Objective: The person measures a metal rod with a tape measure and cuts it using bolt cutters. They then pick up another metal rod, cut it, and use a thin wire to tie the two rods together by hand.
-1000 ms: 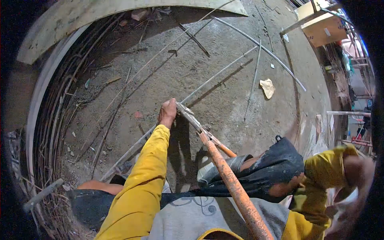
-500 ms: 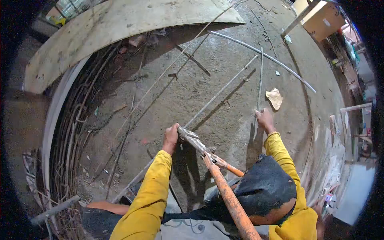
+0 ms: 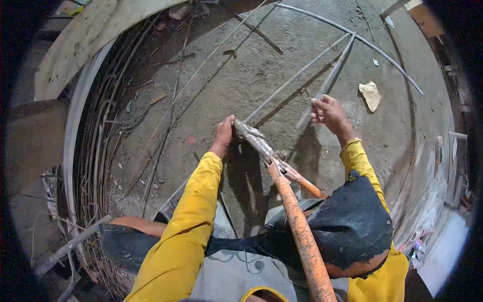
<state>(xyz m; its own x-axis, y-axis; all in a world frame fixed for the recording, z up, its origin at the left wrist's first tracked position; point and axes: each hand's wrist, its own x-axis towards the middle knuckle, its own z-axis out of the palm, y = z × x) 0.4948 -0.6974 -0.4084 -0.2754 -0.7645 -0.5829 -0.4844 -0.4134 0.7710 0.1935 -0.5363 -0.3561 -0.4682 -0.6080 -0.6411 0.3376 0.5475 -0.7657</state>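
An orange-handled cutter (image 3: 297, 221) lies between my knees, its worn metal head pointing up and left. A long thin rod (image 3: 297, 75) runs into the jaws. Beside the jaws, my left hand (image 3: 225, 133) is closed, apparently round this rod; its grip is partly hidden. My right hand (image 3: 329, 115), fingers bent together, holds a shorter rod (image 3: 335, 73), blurred by motion. The two rods' far ends meet or overlap in view; whether they touch is unclear.
Bundled bent bars (image 3: 95, 146) lie at the left beside a pale curved strip (image 3: 75, 121). A plywood sheet (image 3: 90, 43) stands out at the upper left. A curved rod (image 3: 372, 43) and a pale scrap (image 3: 370, 96) lie on the dusty floor (image 3: 271, 65).
My right hand has risen slightly, and its rod now slants, with its far end near the long rod's tip. The view has shifted, so the floor items sit higher and farther right.
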